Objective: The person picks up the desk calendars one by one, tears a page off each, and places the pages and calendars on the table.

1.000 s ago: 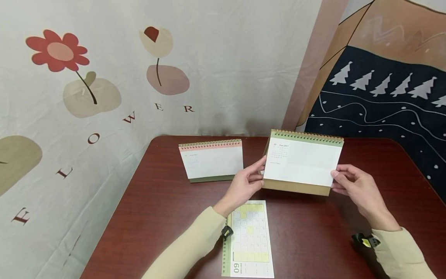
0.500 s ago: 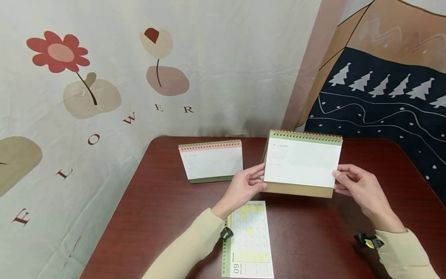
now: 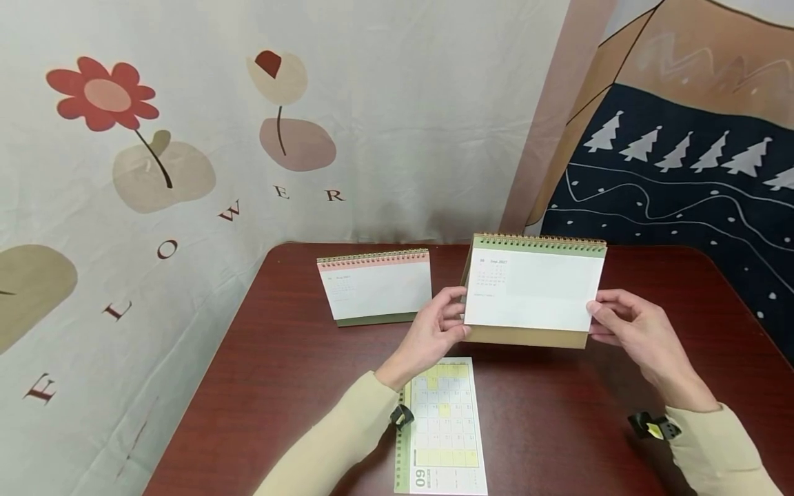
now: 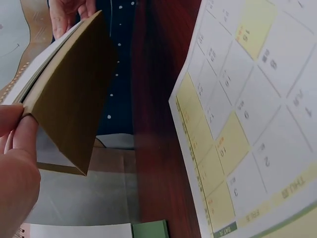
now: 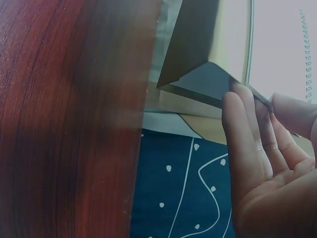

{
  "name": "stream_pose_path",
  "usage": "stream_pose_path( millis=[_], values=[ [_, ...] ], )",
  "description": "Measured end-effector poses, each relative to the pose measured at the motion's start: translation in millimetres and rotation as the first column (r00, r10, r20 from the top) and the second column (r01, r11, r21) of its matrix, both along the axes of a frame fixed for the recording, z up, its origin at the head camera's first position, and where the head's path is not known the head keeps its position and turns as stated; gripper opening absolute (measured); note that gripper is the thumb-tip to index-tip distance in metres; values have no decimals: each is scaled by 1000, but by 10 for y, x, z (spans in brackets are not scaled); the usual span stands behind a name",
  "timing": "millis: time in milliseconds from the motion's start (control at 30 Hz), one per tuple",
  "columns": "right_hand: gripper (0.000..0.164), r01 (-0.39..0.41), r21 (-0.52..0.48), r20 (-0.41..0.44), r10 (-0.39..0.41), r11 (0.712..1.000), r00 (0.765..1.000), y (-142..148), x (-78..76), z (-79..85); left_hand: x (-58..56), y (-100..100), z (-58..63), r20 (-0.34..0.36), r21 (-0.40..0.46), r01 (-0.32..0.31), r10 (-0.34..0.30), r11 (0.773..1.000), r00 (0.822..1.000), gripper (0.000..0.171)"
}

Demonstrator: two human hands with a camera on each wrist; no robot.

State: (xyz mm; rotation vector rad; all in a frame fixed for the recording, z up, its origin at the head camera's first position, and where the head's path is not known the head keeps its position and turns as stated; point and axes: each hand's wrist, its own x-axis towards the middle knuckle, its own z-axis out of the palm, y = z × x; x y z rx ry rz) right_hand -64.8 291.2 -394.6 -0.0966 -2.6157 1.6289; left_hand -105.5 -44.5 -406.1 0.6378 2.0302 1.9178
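Observation:
A desk calendar (image 3: 533, 289) with a green top band, a spiral binding and a brown card stand is held up by both hands. My left hand (image 3: 428, 334) pinches its left edge near the lower corner. On the opposite edge, my right hand (image 3: 642, 337) pinches the page and board between thumb and fingers. The left wrist view shows the tent-shaped stand (image 4: 74, 89) tilted, off the table. In the right wrist view, the fingers (image 5: 242, 134) reach behind the board. Left of it, a second desk calendar (image 3: 378, 289) with a pink band stands upright.
A flat calendar sheet (image 3: 446, 427) with a green spiral edge and yellow squares lies on the dark red table (image 3: 279, 399), partly under the left forearm. Behind the table hangs a printed cloth (image 3: 403, 124), with a dark tree-patterned one (image 3: 682, 186) at right.
Over the last half second, the held calendar has shifted slightly left, both hands moving with it. The standing calendar and the flat calendar sheet have stayed in place.

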Motion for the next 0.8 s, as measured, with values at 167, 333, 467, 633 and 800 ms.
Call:
stream_pose_path(
  millis=[167,333,467,633,800],
  values=[
    [48,28,66,-6,-28,997,1000,-30,-5,-7,3,14,-10,48,57,10,-13,998,999,66],
    [47,108,252,-102,-85,962,991,-98,14,-13,19,46,-24,121,102,-46,33,994,992,68],
    [45,243,346,-280,-148,906,949,-182,46,-15,28,54,-16,140,107,-77,61,991,988,67],
    [51,327,350,-517,-110,878,849,-341,65,18,28,55,-10,142,115,-88,71,990,987,68],
    [60,262,412,-658,85,873,749,-512,69,16,37,57,-17,146,122,-98,79,988,986,67]
  ],
)
